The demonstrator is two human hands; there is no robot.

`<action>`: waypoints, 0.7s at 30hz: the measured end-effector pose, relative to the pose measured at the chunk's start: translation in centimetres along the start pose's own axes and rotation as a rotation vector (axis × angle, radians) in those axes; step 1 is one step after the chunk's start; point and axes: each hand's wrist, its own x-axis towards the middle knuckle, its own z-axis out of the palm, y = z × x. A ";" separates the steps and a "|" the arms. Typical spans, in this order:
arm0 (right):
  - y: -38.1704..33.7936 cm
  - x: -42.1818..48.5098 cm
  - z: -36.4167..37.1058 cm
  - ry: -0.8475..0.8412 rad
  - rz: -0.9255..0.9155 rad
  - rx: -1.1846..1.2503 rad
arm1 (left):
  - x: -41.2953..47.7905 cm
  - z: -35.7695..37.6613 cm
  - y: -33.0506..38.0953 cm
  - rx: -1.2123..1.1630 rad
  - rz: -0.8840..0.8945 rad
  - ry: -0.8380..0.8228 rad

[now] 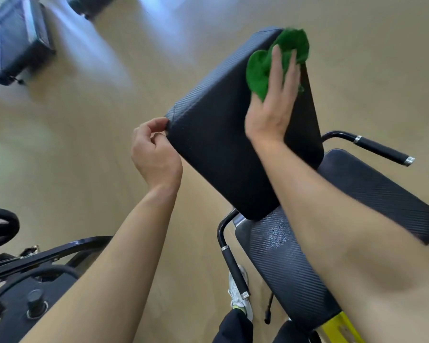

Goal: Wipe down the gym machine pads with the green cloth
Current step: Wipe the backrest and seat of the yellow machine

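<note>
The right hand (273, 95) lies flat with its fingers nearly straight, pressing the green cloth (258, 70) against the upper right part of the black back pad (221, 144), just right of centre in the frame; the cloth bunches out past the fingertips and over the pad's top edge, and the thumb is hidden, so whether it hooks under the cloth cannot be told. The left hand (154, 154) is curled narrow, thumb and fingertips pinching the pad's left corner at centre frame. Below the back pad sits the seat pad (282, 268); the right forearm crosses it, so it is unclear if the dark cushion at right is the same piece. A black handle (382, 151) sticks out at right and another (235, 273) at lower centre, partly covering a white shoe (240, 308). Dark machine parts (35, 268) at lower left are cut off by the frame edge, and the equipment (20, 40) at upper left is too blurred to identify
</note>
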 end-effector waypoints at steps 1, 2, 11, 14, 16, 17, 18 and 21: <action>-0.4 -1.9 0.9 0.008 -0.064 -0.020 | 0.5 -0.2 -0.1 -0.009 -0.022 -0.016; -1.1 -4.3 1.7 -0.019 -0.144 -0.027 | 0.8 -0.5 -0.2 -0.020 -0.039 -0.041; -2.0 -8.2 4.3 -0.178 -0.822 -0.200 | 2.1 -1.9 0.9 -0.013 -0.058 -0.144; 0.1 -1.2 3.0 -0.065 -0.656 -0.196 | 1.5 -1.5 1.9 0.076 0.137 -0.175; 1.9 2.6 1.8 0.024 -0.482 -0.179 | 1.3 -0.9 2.5 0.184 0.315 -0.202; 2.7 3.7 1.3 0.055 -0.393 -0.158 | 1.2 -0.4 2.5 0.225 0.383 -0.219; 3.5 4.1 0.9 0.073 -0.300 -0.126 | 1.1 0.1 2.5 0.237 0.427 -0.231; 4.5 2.1 0.7 0.111 -0.033 -0.036 | 0.9 0.9 2.2 0.192 0.462 -0.216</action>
